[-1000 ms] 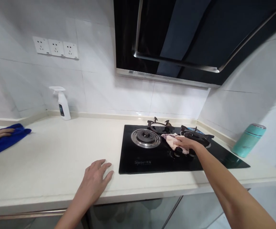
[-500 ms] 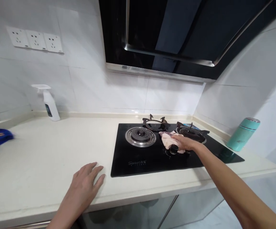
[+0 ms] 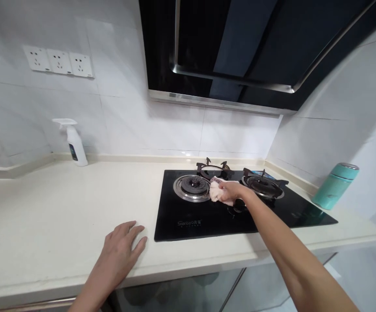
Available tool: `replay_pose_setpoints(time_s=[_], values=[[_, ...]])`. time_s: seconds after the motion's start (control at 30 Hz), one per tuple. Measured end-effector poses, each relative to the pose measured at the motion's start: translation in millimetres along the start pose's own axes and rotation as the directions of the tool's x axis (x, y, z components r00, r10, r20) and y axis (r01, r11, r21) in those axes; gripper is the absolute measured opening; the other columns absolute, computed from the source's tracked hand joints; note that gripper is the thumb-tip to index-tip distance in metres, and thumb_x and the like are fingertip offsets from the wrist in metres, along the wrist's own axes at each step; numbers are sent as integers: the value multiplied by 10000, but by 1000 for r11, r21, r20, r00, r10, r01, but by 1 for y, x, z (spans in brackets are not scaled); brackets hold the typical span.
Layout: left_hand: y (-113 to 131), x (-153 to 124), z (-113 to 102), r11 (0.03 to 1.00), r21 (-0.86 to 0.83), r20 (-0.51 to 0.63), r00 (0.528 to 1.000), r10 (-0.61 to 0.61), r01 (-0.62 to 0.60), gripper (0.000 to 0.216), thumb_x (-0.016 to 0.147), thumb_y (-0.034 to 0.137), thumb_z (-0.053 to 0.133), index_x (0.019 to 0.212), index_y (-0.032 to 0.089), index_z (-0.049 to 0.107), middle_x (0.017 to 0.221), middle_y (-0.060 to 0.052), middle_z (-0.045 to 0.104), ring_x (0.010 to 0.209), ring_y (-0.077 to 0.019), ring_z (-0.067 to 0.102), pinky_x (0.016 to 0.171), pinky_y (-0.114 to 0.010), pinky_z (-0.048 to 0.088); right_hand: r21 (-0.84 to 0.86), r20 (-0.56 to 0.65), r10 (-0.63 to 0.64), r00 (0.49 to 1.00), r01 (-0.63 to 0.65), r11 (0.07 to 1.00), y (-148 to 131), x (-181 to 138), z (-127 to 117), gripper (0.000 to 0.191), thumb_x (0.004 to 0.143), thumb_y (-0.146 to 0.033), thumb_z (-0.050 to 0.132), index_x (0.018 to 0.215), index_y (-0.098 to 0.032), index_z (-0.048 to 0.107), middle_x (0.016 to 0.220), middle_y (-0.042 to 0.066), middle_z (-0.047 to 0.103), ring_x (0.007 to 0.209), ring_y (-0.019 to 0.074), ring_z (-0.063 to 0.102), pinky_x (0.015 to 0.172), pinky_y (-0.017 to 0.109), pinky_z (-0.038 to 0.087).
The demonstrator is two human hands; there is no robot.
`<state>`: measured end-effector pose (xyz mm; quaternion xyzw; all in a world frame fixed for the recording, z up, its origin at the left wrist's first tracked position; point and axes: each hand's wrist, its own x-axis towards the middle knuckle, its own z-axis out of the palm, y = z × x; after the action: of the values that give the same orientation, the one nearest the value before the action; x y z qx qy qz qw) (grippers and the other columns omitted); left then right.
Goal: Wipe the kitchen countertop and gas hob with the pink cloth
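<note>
My right hand (image 3: 231, 191) is closed on a pale pink cloth (image 3: 217, 190), pressed against the black glass gas stove (image 3: 188, 229). The cloth touches the glass beside the left burner (image 3: 194, 186), whose pan support is off. That pan support (image 3: 212, 169) lies at the back of the stove. A control knob (image 3: 240, 204) is partly hidden under my right hand. Left of the stove, my left hand (image 3: 122, 247) rests on the white countertop (image 3: 60, 216) with its fingers apart, holding nothing.
A white spray bottle (image 3: 76, 145) stands by the back wall on the left. At the stove's right edge is a turquoise thermos (image 3: 335, 186). The right burner (image 3: 264, 185) keeps its pan support. A black range hood (image 3: 220, 52) hangs low above, and sockets (image 3: 58, 62) are on the wall.
My right hand has slid the cloth left toward the left burner. My left hand stays on the countertop. Another person's hand with a blue cloth has left the view at the left edge.
</note>
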<state>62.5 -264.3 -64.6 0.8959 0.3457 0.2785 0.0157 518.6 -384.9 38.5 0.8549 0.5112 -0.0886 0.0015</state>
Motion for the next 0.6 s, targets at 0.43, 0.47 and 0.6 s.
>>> replay_pose_setpoints(time_s=[0.43,0.47,0.6], values=[[1,8,-5,1000,13,26,999,19,-19,465,971,484,445,1196,250,778,1315,-127,731,1295,-340,634,1048,-513,523,0,-314,-119,942,126,992,-75,-118,55,446,934,-624,568,1131,-229,629,1195,104,645,1090,273,626,943,364,440],[0,8,-5,1000,17,29,1000,13,-14,468,972,482,441,1196,248,779,1320,-128,730,1296,-339,635,1046,-514,525,2,-333,-132,934,141,990,-71,-127,60,400,940,-587,560,1102,-226,625,1165,98,655,1091,270,621,946,361,437],[-2,7,-4,1000,22,40,999,0,-1,484,984,500,424,1200,257,783,1344,-122,724,1295,-332,640,1052,-512,525,30,-441,-188,878,223,974,-36,-155,79,202,885,-419,593,971,-237,593,1119,84,689,1105,270,614,976,353,427]])
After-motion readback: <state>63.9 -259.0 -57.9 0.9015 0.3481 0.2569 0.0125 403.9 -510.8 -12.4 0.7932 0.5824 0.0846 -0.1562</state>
